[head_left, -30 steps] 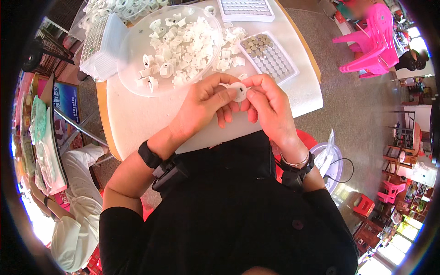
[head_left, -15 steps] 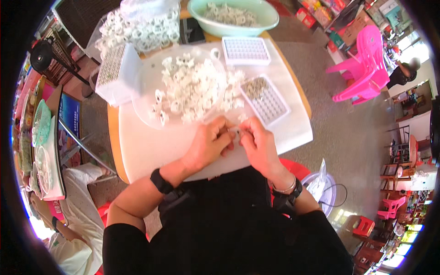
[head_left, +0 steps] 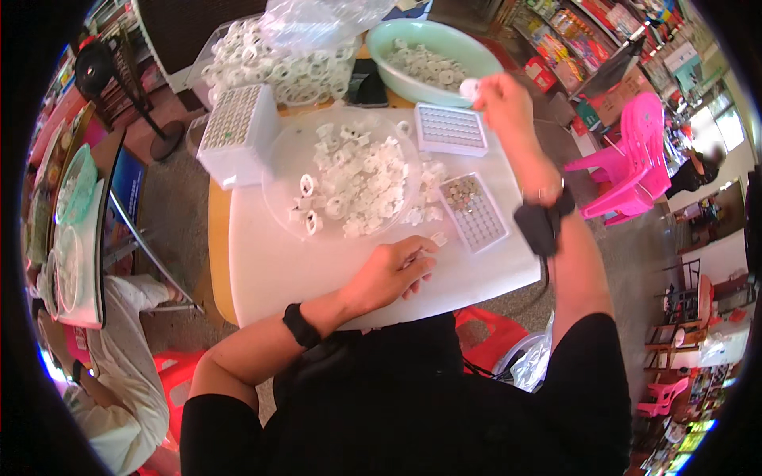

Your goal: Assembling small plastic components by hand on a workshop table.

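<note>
My right hand (head_left: pixel 500 99) is stretched far out over the rim of a pale green bowl (head_left: pixel 421 38) and pinches a small white round part (head_left: pixel 470 89). The bowl holds more white parts. My left hand (head_left: pixel 393 271) rests on the white tabletop (head_left: pixel 278 270) near the front, fingers curled, next to a small white piece (head_left: pixel 438 238). A heap of white ring parts (head_left: pixel 353 178) lies on a clear round tray (head_left: pixel 278 194) in the middle. A white grid tray (head_left: pixel 475 212), partly filled, sits right of the heap, and another grid tray (head_left: pixel 450 128) lies behind it.
A white grid box (head_left: pixel 236 131) stands at the table's left. A clear plastic bag of white rings (head_left: pixel 282 59) and a dark phone (head_left: pixel 367 79) lie at the back. Pink plastic chairs (head_left: pixel 635 174) stand to the right. Another person in white (head_left: pixel 119 381) sits at lower left.
My hands were together at the table's front holding a white part. My right hand has since reached out to the green bowl with the part; my left hand stayed on the table.
</note>
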`<state>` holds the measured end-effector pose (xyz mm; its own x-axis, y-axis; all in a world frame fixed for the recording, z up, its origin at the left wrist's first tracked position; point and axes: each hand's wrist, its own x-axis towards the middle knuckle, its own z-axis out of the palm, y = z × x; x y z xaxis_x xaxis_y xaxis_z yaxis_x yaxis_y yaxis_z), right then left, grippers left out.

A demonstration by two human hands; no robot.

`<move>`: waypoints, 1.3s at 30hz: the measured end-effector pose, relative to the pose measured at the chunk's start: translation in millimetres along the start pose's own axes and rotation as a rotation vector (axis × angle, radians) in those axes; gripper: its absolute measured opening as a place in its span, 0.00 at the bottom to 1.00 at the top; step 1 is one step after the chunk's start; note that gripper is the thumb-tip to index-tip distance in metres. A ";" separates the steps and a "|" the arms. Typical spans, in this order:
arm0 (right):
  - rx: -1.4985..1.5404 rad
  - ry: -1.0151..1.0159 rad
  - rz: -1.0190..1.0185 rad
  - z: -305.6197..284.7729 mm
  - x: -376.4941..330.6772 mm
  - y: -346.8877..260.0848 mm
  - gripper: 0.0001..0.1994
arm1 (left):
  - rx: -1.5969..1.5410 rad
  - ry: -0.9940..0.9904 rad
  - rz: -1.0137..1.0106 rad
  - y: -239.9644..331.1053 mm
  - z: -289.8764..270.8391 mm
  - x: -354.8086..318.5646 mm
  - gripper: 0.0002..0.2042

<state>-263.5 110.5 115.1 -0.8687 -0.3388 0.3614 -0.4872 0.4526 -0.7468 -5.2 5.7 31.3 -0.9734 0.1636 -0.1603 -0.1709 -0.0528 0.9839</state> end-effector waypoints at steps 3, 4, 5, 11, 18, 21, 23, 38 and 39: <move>0.000 -0.001 0.056 12.3 46.1 21.4 0.07 | 0.035 -0.030 0.023 -2.3 0.4 2.5 0.12; -0.070 -0.004 0.005 18.8 52.6 25.8 0.08 | 0.032 -0.039 0.033 -3.3 0.1 3.1 0.12; -0.140 -0.003 -0.046 23.3 56.4 31.6 0.08 | 0.026 -0.034 0.030 -3.9 0.0 3.7 0.12; 0.038 -0.442 -0.278 74.0 -46.7 -37.0 0.08 | 0.094 -0.004 0.062 -11.0 -2.5 -1.4 0.10; -0.165 -0.693 -0.708 116.9 -115.4 -51.0 0.09 | 0.126 0.015 0.155 -12.7 0.9 4.5 0.09; 0.009 -0.671 -0.498 107.1 -115.8 -48.1 0.07 | 0.065 0.019 0.125 -12.2 2.9 2.7 0.08; 0.134 -0.670 -0.303 85.4 -117.7 -56.2 0.08 | 0.004 0.025 0.098 -13.8 3.1 0.9 0.08; 1.175 -0.415 0.580 6.6 -209.4 6.2 0.14 | -0.264 0.109 0.032 -2.6 -1.5 -3.7 0.10; 1.182 -0.412 0.585 5.1 -210.6 6.6 0.14 | -0.238 0.127 0.043 -1.9 -0.9 -3.3 0.09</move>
<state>-83.3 180.6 31.2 -0.7286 -0.6547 -0.2012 0.4805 -0.2793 -0.8313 -1.7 4.4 29.8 -0.9893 0.0322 -0.1425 -0.1457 -0.2897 0.9460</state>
